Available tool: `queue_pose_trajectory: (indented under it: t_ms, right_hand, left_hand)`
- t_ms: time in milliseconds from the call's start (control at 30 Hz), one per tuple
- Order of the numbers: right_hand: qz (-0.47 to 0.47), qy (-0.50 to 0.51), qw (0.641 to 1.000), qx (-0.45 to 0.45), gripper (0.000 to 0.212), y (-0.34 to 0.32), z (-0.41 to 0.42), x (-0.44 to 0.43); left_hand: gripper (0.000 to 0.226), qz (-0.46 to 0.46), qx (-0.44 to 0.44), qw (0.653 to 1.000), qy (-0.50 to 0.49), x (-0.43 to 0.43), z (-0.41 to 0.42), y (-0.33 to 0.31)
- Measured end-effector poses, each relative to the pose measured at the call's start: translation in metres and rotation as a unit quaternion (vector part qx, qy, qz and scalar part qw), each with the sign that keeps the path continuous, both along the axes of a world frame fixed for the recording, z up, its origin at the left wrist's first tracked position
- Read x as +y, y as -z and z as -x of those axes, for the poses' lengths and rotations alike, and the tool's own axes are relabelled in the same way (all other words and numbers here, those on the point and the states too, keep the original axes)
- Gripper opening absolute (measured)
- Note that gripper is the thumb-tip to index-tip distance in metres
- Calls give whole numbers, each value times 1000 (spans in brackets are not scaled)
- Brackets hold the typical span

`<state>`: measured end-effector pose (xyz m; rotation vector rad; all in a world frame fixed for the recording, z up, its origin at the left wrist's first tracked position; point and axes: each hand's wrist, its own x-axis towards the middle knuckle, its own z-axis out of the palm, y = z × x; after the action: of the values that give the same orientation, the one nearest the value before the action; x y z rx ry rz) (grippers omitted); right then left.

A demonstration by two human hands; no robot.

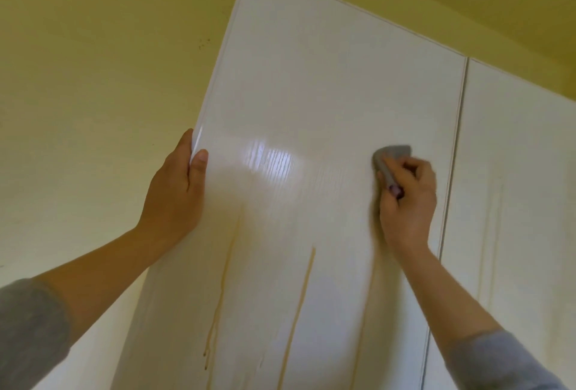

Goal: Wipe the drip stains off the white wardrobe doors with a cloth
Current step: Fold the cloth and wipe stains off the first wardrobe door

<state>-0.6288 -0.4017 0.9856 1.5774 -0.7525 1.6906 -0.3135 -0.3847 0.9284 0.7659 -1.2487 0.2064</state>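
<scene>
I was mid-wipe: my right hand pinched the grey cloth against the upper door, while my left hand gripped its edge. The 2 darkest drip stains ran lower, so I judged the next move was downward strokes.

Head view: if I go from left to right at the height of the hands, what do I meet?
The yellow wall → left hand gripping the edge of the left door → bright glare on that door → right hand holding the grey cloth → gap between the doors → right door.
</scene>
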Motion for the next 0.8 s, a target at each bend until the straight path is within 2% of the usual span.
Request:
queue_pose_trajectory:
  t_ms: [133, 233, 300, 400, 467, 533, 600, 700, 800]
  right_hand:
    - [-24, 10, 995, 93, 55, 88, -2, 7]
    - [-37, 7, 992, 120, 52, 114, 1, 16]
    - [-23, -3, 997, 75, 52, 95, 5, 23]
    - [19, 4, 997, -76, 51, 30, 27, 20]
    - [2, -9, 989, -146, 42, -11, 49, 11]
    - [-31, -18, 988, -151, 38, -25, 63, 2]
    - [-33, -10, 991, -130, 41, -13, 65, -4]
    - [-11, -2, 996, -92, 54, 39, 55, -7]
    - [-36, -9, 998, -60, 57, 107, 48, 0]
  left_hand:
    - [45, 1, -15, 1000, -10, -3, -2, 1]
    - [44, 2, -18, 1000, -11, 0, 0, 1]
    - [42, 3, -21, 1000, -6, 3, 1, 1]
    - [40, 4, -18, 1000, -4, 4, 1, 0]
    - [39, 6, -23, 1000, -6, 3, 1, 1]
    - [41, 1, -21, 1000, -9, 2, 1, 0]
    - [42, -10, -16, 1000, -13, 2, 2, 0]
    - [43, -12, -15, 1000, -17, 5, 3, 0]
    - [42, -22, -10, 999, -21, 8, 5, 0]
